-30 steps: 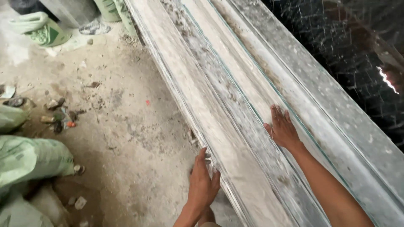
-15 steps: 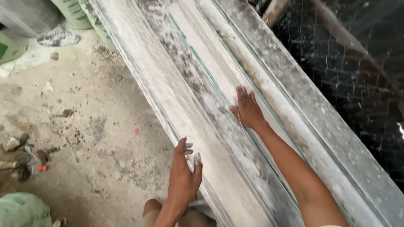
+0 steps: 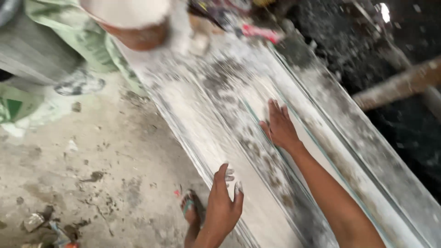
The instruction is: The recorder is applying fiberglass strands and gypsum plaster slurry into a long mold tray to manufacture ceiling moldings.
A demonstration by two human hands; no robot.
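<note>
Long plaster-coated mould point(image 3: 206, 138) lying lengthwise on the dusty floor point(image 3: 92, 151), its surface unevenly whitened with grey patches remaining; right hand point(image 3: 279, 126) pressed flat and open in the channel, left hand point(image 3: 223, 202) open, fingers on the near edge.

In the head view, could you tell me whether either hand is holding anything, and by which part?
Nothing is gripped. The right hand lies flat on the white-coated long mould; the left hand touches its near edge, fingers open.

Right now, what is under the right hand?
The right hand lies flat on a long white-dusted moulding, beside a thin greenish strip. The surface beneath the palm is covered.
</note>
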